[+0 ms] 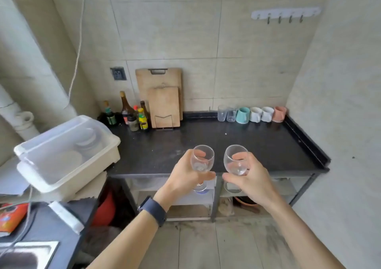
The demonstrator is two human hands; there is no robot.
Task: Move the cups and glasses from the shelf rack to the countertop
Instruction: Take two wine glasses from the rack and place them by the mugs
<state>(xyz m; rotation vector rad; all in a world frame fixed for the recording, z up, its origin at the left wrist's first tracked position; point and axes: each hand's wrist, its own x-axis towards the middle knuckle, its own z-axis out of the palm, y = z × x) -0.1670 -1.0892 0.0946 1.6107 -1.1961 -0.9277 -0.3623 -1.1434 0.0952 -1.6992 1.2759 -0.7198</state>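
Black countertop (206, 141) ahead, a stemmed glass in each hand, partway through the shelf-to-counter job.
Under the counter sits the shelf rack (198, 198). Along the back wall at the right a row of cups and tumblers (252, 114) already stands, so I judge most of the moving done. My left hand (185, 175) is wrapped round the bowl of the left wine glass (202, 158), and my right hand (252, 179) round the right wine glass (235, 160). Both glasses are upright, held at the counter's front edge, near each other but apart, neither set down. Next I'd reach forward, lower each foot flat onto bare counter without knocking the bowls together, then let go.
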